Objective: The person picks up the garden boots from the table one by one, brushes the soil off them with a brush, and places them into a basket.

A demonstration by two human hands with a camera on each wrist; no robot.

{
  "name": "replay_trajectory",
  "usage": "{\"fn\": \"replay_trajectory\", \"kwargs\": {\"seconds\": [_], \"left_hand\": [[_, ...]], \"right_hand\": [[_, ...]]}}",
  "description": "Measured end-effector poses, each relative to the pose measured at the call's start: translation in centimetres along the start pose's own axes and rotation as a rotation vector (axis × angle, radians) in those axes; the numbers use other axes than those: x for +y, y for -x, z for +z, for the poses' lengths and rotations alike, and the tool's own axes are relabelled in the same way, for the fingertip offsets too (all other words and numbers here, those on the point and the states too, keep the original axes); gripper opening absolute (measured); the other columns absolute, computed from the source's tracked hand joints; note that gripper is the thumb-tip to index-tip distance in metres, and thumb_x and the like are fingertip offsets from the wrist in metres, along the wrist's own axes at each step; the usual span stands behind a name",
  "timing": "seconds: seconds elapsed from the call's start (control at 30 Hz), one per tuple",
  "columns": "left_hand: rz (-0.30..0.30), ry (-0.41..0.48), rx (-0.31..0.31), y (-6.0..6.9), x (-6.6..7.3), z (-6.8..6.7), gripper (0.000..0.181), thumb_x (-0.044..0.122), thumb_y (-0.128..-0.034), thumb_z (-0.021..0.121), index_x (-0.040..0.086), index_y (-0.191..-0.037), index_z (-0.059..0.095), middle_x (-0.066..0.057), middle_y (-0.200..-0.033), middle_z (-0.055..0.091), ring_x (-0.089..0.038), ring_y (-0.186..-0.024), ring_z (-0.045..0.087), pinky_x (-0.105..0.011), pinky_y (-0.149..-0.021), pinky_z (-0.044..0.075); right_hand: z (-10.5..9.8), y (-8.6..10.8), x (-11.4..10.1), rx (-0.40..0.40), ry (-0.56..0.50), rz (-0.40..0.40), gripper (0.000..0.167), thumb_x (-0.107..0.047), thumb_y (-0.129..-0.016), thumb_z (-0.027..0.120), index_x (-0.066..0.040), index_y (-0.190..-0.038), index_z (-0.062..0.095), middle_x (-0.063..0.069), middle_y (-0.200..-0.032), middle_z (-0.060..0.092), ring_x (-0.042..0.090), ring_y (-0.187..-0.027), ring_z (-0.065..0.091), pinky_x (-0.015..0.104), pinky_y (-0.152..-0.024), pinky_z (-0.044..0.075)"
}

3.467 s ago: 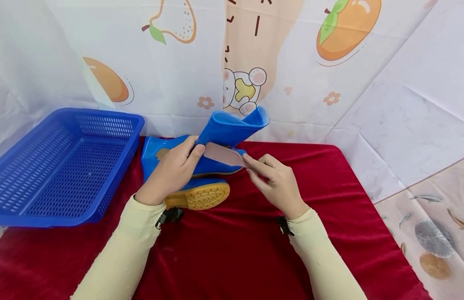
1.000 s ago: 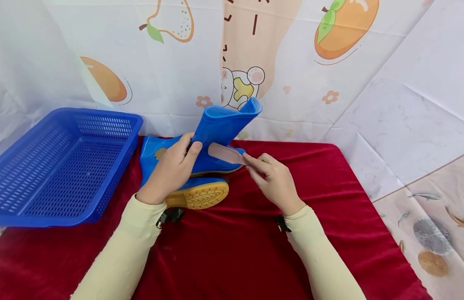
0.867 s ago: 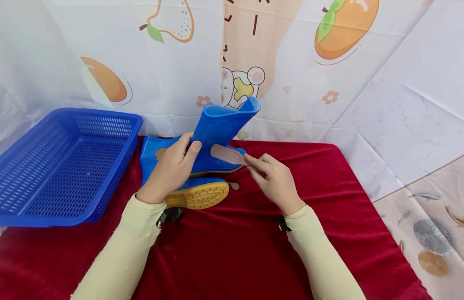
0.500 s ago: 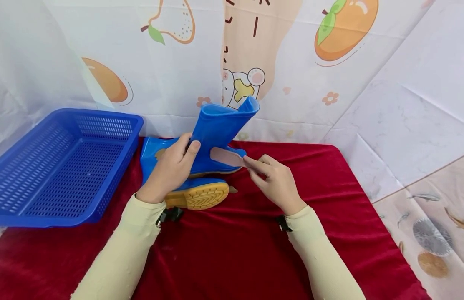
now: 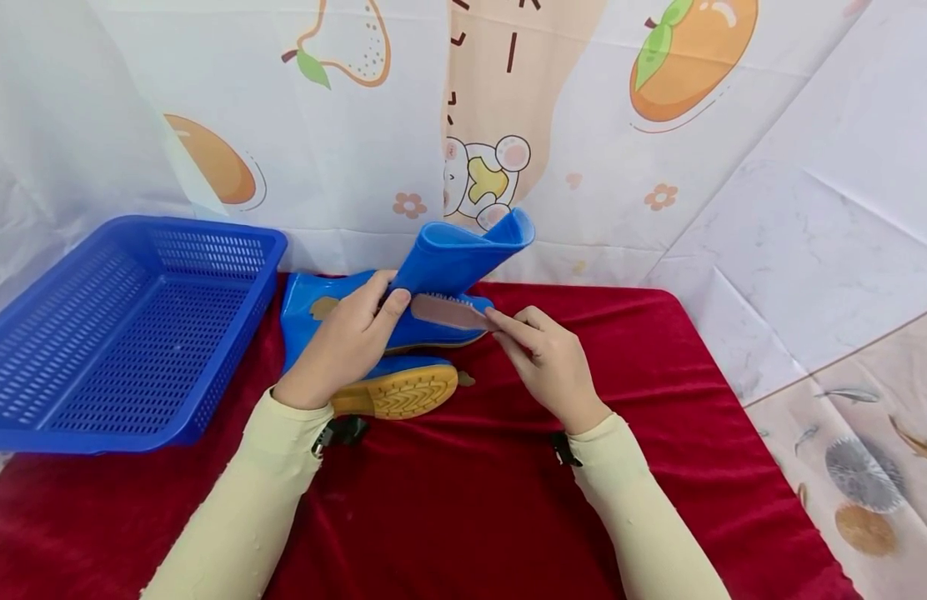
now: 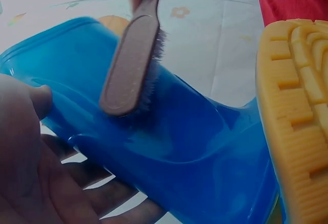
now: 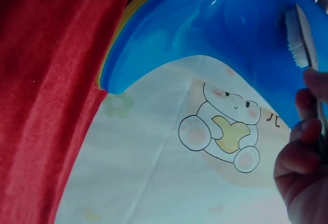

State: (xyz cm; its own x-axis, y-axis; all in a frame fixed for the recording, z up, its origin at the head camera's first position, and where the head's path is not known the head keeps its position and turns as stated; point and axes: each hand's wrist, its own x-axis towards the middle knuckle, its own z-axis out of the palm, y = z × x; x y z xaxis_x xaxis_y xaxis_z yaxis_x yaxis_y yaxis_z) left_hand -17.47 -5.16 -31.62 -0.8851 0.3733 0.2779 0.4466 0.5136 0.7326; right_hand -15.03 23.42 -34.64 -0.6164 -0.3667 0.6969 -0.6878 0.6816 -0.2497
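The left hand [image 5: 343, 333] grips the held boot [image 5: 448, 262] by its shaft, thumb on the near side and fingers curled round beneath, as the left wrist view shows. The shaft leans with its mouth far and to the right, the toe pointing right; this hold probably steadies the soft shaft while leaving its near face uncovered. The right hand's [image 5: 553, 362] fingers pinch the brush [image 5: 444, 312] by its handle end — likely so the whole head can lie along the boot. The bristles [image 7: 296, 44] face the shaft, though I cannot tell whether all their tips touch.

On the red surface [image 5: 448, 500], the second boot [image 5: 411, 392] lies on its side, yellow sole facing near and a brown patch [image 5: 323, 307] on its shaft. Just beside its toe is a small brown piece — unclear what. The blue basket [image 5: 178, 358] sits left, beyond the left forearm, perhaps to leave the hands room.
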Motion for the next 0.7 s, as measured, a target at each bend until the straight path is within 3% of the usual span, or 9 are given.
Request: {"fn": "replay_trajectory", "kwargs": {"seconds": [0.17,0.33,0.47,0.6,0.7], "left_hand": [[-0.017,0.022,0.025,0.0,-0.2,-0.1,0.057,0.052,-0.1108,0.033,0.011,-0.15,0.043,-0.009,-0.088,0.047,-0.025,-0.091,0.055,-0.042,-0.077,0.044],[-0.029,0.023,0.022,0.0,-0.3,-0.1,0.057,0.053,-0.1107,0.033,0.012,-0.149,0.043,-0.01,-0.089,0.048,-0.026,-0.091,0.055,-0.043,-0.077,0.044],[-0.027,0.02,0.019,0.0,-0.3,0.0,0.058,0.053,-0.1106,0.032,0.013,-0.15,0.042,-0.011,-0.094,0.052,-0.025,-0.096,0.056,-0.043,-0.081,0.046],[-0.018,0.003,0.016,-0.1,-0.2,0.0,0.054,0.053,-0.1106,0.032,0.013,-0.145,0.046,-0.01,-0.086,0.046,-0.024,-0.081,0.052,-0.042,-0.071,0.043],[-0.011,-0.011,0.006,-0.1,-0.2,0.1,0.051,0.053,-0.1106,0.032,0.013,-0.139,0.048,-0.008,-0.082,0.042,-0.025,-0.07,0.046,-0.041,-0.063,0.039]], "right_hand": [[0.4,0.4,0.9,-0.044,0.022,0.108,0.038,-0.007,-0.092,0.078,-0.013,-0.129,0.074,0.001,-0.085,0.064,0.01,-0.063,0.045,0.026,-0.053,0.039],[0.7,0.8,1.5,-0.095,0.058,0.167,0.035,-0.008,-0.092,0.078,-0.013,-0.127,0.076,-0.001,-0.08,0.061,0.009,-0.061,0.044,0.026,-0.054,0.038],[0.4,0.6,1.1,-0.077,0.028,0.095,0.036,-0.007,-0.092,0.078,-0.015,-0.127,0.076,-0.003,-0.081,0.06,0.009,-0.062,0.044,0.025,-0.053,0.038],[0.1,0.2,0.3,-0.015,-0.033,-0.012,0.041,-0.005,-0.09,0.08,-0.014,-0.13,0.074,-0.001,-0.084,0.061,0.012,-0.063,0.048,0.023,-0.053,0.039],[0.0,0.0,0.0,0.039,-0.043,-0.048,0.042,-0.003,-0.089,0.08,-0.012,-0.129,0.074,0.002,-0.085,0.062,0.015,-0.063,0.049,0.022,-0.052,0.037]]}}
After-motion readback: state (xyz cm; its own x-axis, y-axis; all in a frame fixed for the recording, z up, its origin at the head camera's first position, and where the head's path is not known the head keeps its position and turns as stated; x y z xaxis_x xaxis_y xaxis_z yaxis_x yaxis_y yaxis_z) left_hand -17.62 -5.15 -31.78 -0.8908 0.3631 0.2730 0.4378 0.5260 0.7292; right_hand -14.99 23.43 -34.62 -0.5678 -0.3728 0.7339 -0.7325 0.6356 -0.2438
